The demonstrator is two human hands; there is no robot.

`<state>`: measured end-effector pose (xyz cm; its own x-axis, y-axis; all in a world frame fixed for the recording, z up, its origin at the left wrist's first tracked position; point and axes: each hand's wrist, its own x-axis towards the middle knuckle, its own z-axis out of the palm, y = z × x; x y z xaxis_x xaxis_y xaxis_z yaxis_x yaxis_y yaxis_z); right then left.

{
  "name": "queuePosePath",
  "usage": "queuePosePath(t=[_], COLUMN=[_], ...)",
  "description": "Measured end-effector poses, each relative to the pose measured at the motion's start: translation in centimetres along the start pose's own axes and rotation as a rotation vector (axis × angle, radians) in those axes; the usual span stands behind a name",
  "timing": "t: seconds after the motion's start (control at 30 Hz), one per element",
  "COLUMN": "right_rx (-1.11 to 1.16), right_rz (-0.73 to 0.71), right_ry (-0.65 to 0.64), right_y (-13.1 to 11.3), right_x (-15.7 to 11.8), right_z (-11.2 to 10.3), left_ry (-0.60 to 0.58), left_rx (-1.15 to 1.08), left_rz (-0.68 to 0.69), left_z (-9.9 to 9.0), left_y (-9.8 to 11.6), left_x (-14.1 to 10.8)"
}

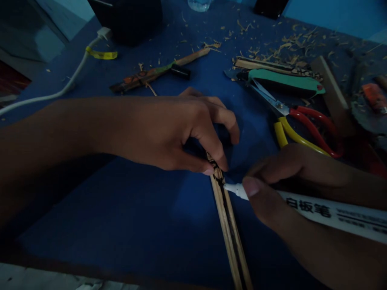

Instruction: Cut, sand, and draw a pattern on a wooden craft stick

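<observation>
My left hand [187,129] pinches the far end of a narrow wooden stick [228,225] between thumb and forefinger, its other fingers curled above the table. The stick lies on the blue tabletop and runs toward me, with a black line along its length and dark markings at the pinched end. In my right hand [275,193] is a white whiteboard marker [326,211] with Chinese lettering on its barrel. The marker's tip touches or nearly touches the stick just below my left fingertips.
Scissors with red handles [314,125], a green-handled tool [284,80] and yellow handles [296,135] lie beyond my right hand. Wood shavings [290,44] litter the far table. A painted stick [151,74] and black cap [180,71] lie past my left hand; a white cable [72,78] runs left.
</observation>
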<state>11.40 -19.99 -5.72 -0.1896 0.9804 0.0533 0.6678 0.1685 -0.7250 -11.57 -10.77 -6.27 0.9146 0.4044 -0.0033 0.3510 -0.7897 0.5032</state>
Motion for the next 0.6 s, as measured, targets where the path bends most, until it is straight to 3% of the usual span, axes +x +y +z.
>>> queuePosePath(t=[0.17, 0.4, 0.6], right_rx=[-0.01, -0.064, 0.0], right_rz=[-0.038, -0.029, -0.143], right_ry=[0.114, -0.024, -0.069], right_y=[0.5, 0.7, 0.9], right_x=[-0.6, -0.9, -1.8], right_z=[0.6, -0.4, -0.5], left_ry=[0.0, 0.012, -0.024], left_rx=[-0.007, -0.023, -0.018], left_rz=[-0.021, -0.023, -0.05], left_z=[-0.1, 0.0, -0.2], left_y=[0.3, 0.4, 0.5], left_x=[0.0, 0.1, 0.2])
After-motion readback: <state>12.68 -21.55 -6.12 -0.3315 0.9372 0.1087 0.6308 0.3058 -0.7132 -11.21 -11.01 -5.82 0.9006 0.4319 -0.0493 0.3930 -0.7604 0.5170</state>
